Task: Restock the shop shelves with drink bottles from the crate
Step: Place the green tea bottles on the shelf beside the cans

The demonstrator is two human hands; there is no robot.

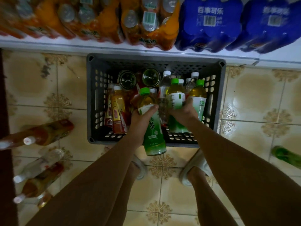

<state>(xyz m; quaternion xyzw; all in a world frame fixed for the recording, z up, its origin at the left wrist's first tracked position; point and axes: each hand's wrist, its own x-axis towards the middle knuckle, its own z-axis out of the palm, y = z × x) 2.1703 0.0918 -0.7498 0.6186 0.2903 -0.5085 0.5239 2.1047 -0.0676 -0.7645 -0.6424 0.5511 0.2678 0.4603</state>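
A dark grey slotted crate (96, 101) sits on the tiled floor below a white shelf edge. My left hand (141, 118) is shut on a green tea bottle (151, 128) with a green cap, held over the crate's near side. My right hand (184, 111) grips two more green tea bottles (176, 95) side by side inside the crate. Red and yellow labelled tea bottles (117, 111), clear water bottles (166, 79) and two round can tops (127, 79) stand in the crate.
Shrink-wrapped orange drink packs (146, 22) and blue cola packs (210, 22) fill the shelf (114, 45) above. Several bottles (40, 134) stick out from a rack at left. A green bottle (285, 156) lies at right. My feet in pale slippers (193, 170) stand behind the crate.
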